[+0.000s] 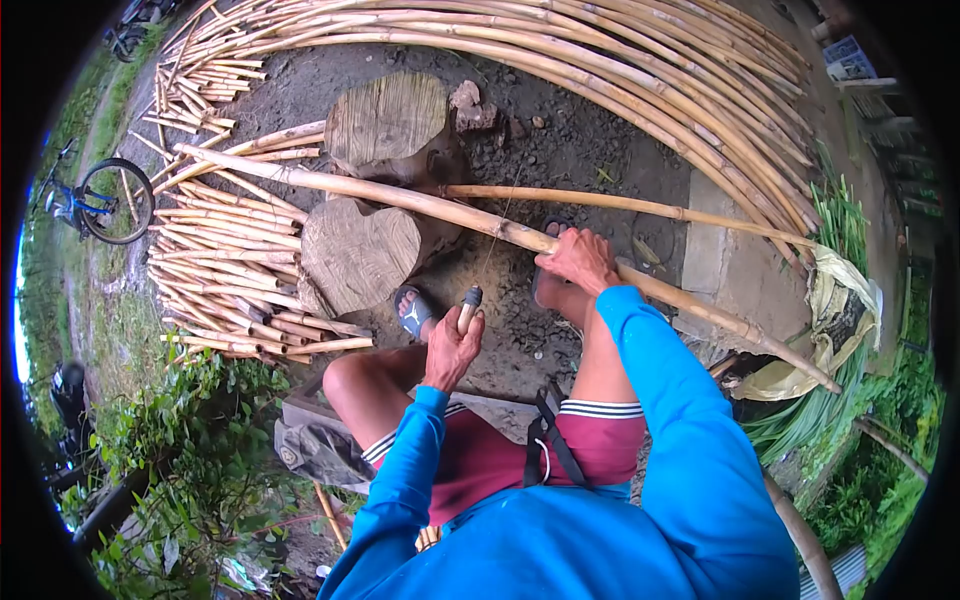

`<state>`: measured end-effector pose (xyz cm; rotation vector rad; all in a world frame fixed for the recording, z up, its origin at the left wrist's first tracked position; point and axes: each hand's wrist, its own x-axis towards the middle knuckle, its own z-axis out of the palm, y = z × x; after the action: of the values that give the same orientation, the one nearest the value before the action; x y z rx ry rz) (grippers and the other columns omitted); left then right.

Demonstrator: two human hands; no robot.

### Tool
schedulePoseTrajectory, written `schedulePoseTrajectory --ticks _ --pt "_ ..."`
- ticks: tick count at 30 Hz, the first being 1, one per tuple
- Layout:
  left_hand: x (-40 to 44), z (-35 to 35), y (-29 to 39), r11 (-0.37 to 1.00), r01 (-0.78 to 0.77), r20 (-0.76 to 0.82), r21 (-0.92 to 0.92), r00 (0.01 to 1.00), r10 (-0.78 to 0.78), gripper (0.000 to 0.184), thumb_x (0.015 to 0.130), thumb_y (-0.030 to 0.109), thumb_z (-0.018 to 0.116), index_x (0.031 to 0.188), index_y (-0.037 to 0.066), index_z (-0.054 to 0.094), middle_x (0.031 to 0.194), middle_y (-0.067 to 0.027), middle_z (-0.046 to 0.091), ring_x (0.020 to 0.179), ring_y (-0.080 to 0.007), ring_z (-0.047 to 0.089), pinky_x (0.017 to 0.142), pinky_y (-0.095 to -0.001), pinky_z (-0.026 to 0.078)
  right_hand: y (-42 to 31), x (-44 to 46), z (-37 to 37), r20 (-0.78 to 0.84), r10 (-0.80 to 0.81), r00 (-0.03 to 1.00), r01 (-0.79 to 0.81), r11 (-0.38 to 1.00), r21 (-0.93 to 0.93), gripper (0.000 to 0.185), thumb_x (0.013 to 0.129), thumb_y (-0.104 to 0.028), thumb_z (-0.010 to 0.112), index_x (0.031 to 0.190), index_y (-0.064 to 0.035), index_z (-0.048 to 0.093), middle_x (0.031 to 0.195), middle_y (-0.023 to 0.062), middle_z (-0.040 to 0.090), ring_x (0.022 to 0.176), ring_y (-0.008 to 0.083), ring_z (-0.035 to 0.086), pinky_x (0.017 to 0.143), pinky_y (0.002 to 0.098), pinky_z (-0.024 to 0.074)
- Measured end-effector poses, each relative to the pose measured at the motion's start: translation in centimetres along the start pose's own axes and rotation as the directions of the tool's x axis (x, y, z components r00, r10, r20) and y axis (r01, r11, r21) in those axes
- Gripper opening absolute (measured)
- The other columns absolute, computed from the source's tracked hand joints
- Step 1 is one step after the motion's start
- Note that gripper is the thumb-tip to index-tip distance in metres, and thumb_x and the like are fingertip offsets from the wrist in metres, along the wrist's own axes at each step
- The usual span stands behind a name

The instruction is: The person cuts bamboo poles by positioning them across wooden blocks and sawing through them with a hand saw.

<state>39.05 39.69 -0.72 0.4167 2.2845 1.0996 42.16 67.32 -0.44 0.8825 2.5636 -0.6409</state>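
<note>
My left hand (453,348) is closed round the handle of a tool (470,302), above my knee. A thin blade or rod seems to run up from its dark collar toward the pole, though it is hard to make out. My right hand (583,258) grips a long bamboo pole (400,197) that slants from upper left to lower right. The pole passes over two wooden stumps, an upper one (388,118) and a heart-shaped lower one (358,254). Behind it, a second, thinner pole (620,203) stretches to the right.
Long bamboo poles (600,65) curve across the top and right. Short cut pieces (225,260) are heaped at left. A bicycle (115,200) stands at far left, rocks (475,108) lie by the upper stump, and a pale slab (740,265) is at right.
</note>
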Motion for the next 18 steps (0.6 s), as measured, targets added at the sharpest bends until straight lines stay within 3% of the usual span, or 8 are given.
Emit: schedulePoseTrajectory --ticks 4,7,11,12,18 --pt "-0.2 -0.8 0.4 0.980 0.136 0.119 -0.147 0.986 -0.119 0.030 0.089 0.030 0.059 0.083 0.000 0.059 0.062 -0.0068 0.052 0.058 -0.0163 0.050 0.057 -0.0356 0.043 -0.2 -0.5 0.2 -0.031 -0.008 1.000 0.008 1.000 0.020 0.049 0.067 -0.044 0.072 0.094 -0.0038 0.068 0.096 0.0244 0.070 0.090 0.0438 0.068 0.083 0.0494 0.0556" --pt "-0.3 -1.1 0.5 0.979 0.131 0.119 -0.156 0.986 -0.113 0.030 0.089 0.029 0.059 0.083 0.000 0.060 0.061 -0.0029 0.050 0.059 -0.0126 0.048 0.056 -0.0331 0.042 -0.4 -0.6 0.0 -0.082 -0.010 0.997 0.011 1.000 0.010 0.048 0.068 -0.043 0.071 0.096 -0.0044 0.067 0.096 0.0233 0.070 0.089 0.0431 0.069 0.081 0.0509 0.0556" --pt "-0.6 -0.6 0.6 0.986 0.159 0.064 -0.055 0.986 -0.155 0.032 0.086 0.031 0.061 0.082 -0.001 0.061 0.060 -0.0126 0.055 0.058 -0.0202 0.056 0.060 -0.0383 0.046 -0.5 -0.6 -0.1 -0.081 -0.027 0.996 0.025 0.999 -0.034 0.047 0.069 -0.041 0.068 0.100 -0.0055 0.066 0.095 0.0221 0.070 0.087 0.0426 0.069 0.079 0.0519 0.0554" --pt "-0.5 -0.6 0.8 0.986 0.164 0.046 -0.044 0.986 -0.162 0.033 0.085 0.031 0.062 0.082 -0.002 0.061 0.061 -0.0180 0.057 0.059 -0.0263 0.060 0.062 -0.0415 0.048 -0.5 -0.5 -0.2 -0.068 -0.037 0.997 0.034 0.998 -0.058 0.047 0.069 -0.041 0.068 0.101 -0.0059 0.066 0.095 0.0220 0.070 0.086 0.0427 0.069 0.079 0.0519 0.0555" --pt "-2.5 -2.0 1.2 0.982 0.188 0.036 -0.009 0.982 -0.188 0.032 0.084 0.030 0.062 0.082 -0.002 0.061 0.063 -0.0197 0.058 0.061 -0.0315 0.062 0.063 -0.0428 0.048 -0.1 0.2 -0.8 0.012 -0.026 1.000 0.026 1.000 0.009 0.044 0.068 -0.041 0.067 0.093 -0.0043 0.071 0.091 0.0244 0.070 0.086 0.0437 0.068 0.081 0.0503 0.0556"
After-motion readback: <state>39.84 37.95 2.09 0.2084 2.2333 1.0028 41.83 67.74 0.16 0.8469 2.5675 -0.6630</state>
